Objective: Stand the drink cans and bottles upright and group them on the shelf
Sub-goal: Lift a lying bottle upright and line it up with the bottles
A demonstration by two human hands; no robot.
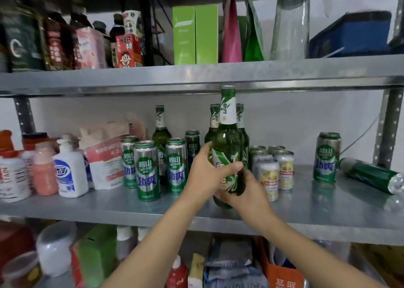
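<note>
Green glass is clasped by both grips: the beer bottle [227, 143] is held upright, its long axis vertical, at the front of the middle shelf [317, 204]. The left grip [205, 172] is wrapped round the labelled body from the left, with the thumb laid across the front. The right grip [247, 191] is curled round the lower body from the right.

The coming move is judged to turn on what lies directly behind. The rear bottles [215, 124] stand upright just beyond the held one, so it need only be pushed straight back to join them.

A green can [371, 175] is seen on its side, well apart to the right and nearer the right grip, its long axis running across the shelf.

Whether the bottle's base is touching the shelf cannot be told, as it is partly covered by the right grip. The rear bottles are largely hidden behind the held one.
</note>
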